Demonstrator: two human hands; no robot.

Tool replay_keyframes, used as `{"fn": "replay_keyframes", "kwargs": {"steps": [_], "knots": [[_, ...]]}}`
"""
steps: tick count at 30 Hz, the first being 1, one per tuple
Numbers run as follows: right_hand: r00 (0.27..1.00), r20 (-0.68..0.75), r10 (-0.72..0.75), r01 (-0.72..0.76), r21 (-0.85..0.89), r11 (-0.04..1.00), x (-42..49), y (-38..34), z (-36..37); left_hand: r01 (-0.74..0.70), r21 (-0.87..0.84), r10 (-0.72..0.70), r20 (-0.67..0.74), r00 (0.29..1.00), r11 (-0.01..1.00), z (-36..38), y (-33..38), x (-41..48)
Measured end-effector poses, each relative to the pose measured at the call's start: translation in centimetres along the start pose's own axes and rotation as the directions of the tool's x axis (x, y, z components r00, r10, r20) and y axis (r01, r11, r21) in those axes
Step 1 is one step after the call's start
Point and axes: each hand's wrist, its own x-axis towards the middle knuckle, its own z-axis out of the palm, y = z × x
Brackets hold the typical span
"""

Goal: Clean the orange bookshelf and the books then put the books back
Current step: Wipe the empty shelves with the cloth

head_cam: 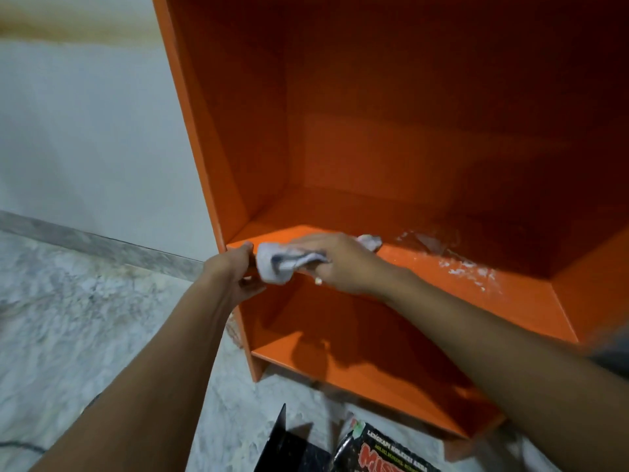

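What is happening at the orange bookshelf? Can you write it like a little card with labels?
Place: orange bookshelf, no books on the shelves in view
Left hand: grips the middle shelf by its front edge
Right hand: holds a white cloth on that shelf
Mess: white specks farther right on the shelf
Books: one book lying on the floor in front

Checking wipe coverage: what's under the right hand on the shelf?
A white cloth, ends showing either side of the right hand. The shelf beneath is hidden; white residue lies further right.
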Motion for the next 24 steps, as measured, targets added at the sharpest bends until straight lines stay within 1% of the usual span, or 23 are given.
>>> {"fn": "replay_keyframes", "kwargs": {"steps": [2,3,4,5,6,8,10,11,13,15,17,19,20,22,23,24], "knots": [[0.986,0.157,-0.048,0.046,0.017,0.999,-2.0,-2.3,1.0,-0.023,0.02,0.023,0.012,1.0,1.0,-0.3,0.0,-0.2],[0.973,0.228,-0.033,0.029,0.018,0.999,-3.2,-3.2,1.3,-0.031,0.023,0.031,0.011,0.999,0.999,-0.3,0.0,-0.4],[0.965,0.26,-0.019,0.014,0.022,1.0,-4.2,-3.7,1.5,-0.038,0.02,0.038,0.005,0.999,0.999,-0.5,-0.1,-0.6],[0.971,0.238,-0.002,-0.008,0.039,0.999,-5.6,-4.3,1.1,-0.044,0.024,0.043,0.013,0.999,0.999,-0.4,-0.2,-0.9],[0.985,0.17,0.013,-0.027,0.078,0.997,-6.3,-4.4,0.5,-0.043,0.03,0.043,0.01,0.999,0.999,-0.5,-0.3,-1.0],[0.998,-0.02,0.06,-0.056,0.159,0.986,-7.6,-4.2,-1.7,-0.041,0.04,0.041,-0.001,0.999,0.998,-0.3,-0.6,-0.9],[0.975,-0.182,0.131,-0.102,0.16,0.982,-8.2,-3.7,-4.9,-0.03,0.031,0.03,0.004,1.0,0.999,0.2,-0.9,-0.9],[0.952,-0.236,0.193,-0.156,0.167,0.973,-8.4,-3.5,-6.6,-0.021,0.027,0.021,0.008,1.0,0.999,0.8,-1.0,-1.4],[0.893,-0.286,0.347,-0.285,0.237,0.929,-8.5,-2.1,-10.3,-0.008,0.021,0.007,0.046,0.999,1.0,2.0,-1.3,-2.6],[0.806,-0.341,0.483,-0.4,0.287,0.87,-8.0,-0.2,-13.6,0.007,-0.006,-0.006,0.077,0.997,1.0,3.2,-1.8,-3.3],[0.735,-0.435,0.52,-0.426,0.301,0.853,-7.1,1.7,-16.3,0.009,-0.035,-0.006,0.078,0.997,0.999,3.8,-2.0,-3.3],[0.712,-0.484,0.509,-0.421,0.285,0.861,-5.8,3.7,-17.8,0.02,-0.038,-0.017,0.084,0.996,0.999,3.9,-1.9,-3.1],[0.713,-0.498,0.493,-0.434,0.238,0.869,-5.1,4.9,-18.1,0.022,-0.029,-0.019,0.082,0.996,0.999,3.7,-1.9,-2.9],[0.719,-0.528,0.451,-0.481,0.091,0.872,-3.8,7.5,-18.0,0.025,-0.009,-0.025,0.069,0.997,1.0,3.6,-2.0,-2.3],[0.726,-0.52,0.449,-0.505,0.039,0.862,-3.4,9.0,-17.5,0.03,-0.005,-0.029,0.066,0.997,1.0,3.7,-2.0,-2.1],[0.741,-0.482,0.468,-0.53,0.008,0.848,-3.1,10.4,-16.9,0.034,-0.002,-0.034,0.064,0.997,0.999,3.7,-2.0,-1.8]]}}
